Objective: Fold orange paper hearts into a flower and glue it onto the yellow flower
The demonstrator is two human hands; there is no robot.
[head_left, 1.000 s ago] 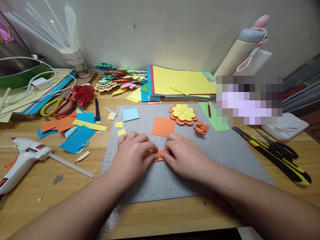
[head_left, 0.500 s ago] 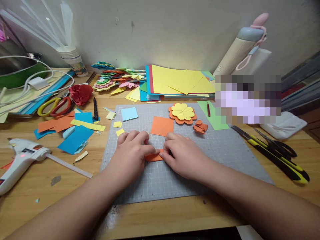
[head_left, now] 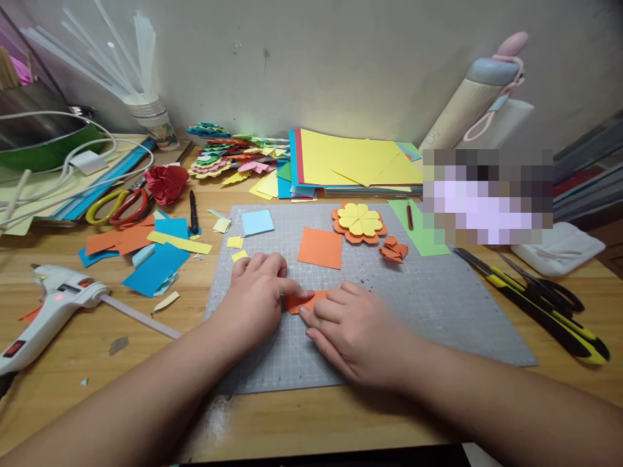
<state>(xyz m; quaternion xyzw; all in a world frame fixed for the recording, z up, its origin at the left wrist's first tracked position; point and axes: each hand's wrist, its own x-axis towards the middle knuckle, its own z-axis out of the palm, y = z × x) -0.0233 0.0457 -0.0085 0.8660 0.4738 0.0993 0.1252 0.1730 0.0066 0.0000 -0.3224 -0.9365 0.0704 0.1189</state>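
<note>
Both my hands rest on a grey cutting mat (head_left: pixel 438 311) and press a small folded orange paper piece (head_left: pixel 299 301) between them. My left hand (head_left: pixel 257 295) pins it with the index finger stretched over its top. My right hand (head_left: pixel 348 327) lies with fingers pressed together on its lower right edge. Just beyond sits an orange paper square (head_left: pixel 320 247). A yellow and orange paper flower (head_left: pixel 359 222) and small folded orange pieces (head_left: pixel 393 249) lie further back on the mat.
A white glue gun (head_left: pixel 53 305) lies at left. Blue, orange and yellow scraps (head_left: pixel 150 250), scissors (head_left: pixel 119 206) and a red paper flower (head_left: pixel 166 181) sit behind it. Stacked coloured sheets (head_left: pixel 350 165) line the wall. Black and yellow tools (head_left: pixel 540 298) lie at right.
My right hand has slid down and toward me along the folded orange piece. My left hand still pins it, index finger now extended over it.
</note>
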